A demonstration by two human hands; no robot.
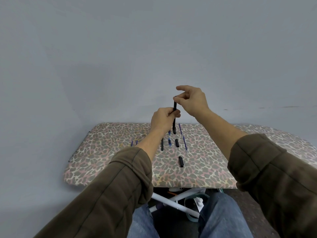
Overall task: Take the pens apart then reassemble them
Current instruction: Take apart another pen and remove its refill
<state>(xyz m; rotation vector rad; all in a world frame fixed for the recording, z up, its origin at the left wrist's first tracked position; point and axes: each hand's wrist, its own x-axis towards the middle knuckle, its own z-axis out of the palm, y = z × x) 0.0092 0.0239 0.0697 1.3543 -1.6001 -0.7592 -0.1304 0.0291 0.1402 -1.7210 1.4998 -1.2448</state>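
Home room: leopard-print ironing board [109, 134] against plain wall [120, 48].

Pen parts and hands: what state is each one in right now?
black pen, upright in the air, held by both hands
left hand, grips the pen's middle
right hand, pinches the pen's top end
black barrel, lying loose on the board
black cap, lying loose, on no pen
blue refill, lying bare

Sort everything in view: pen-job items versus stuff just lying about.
Job: held pen, left hand, right hand, loose barrel, caps, blue refills.
Lying about: board, white legs under it.
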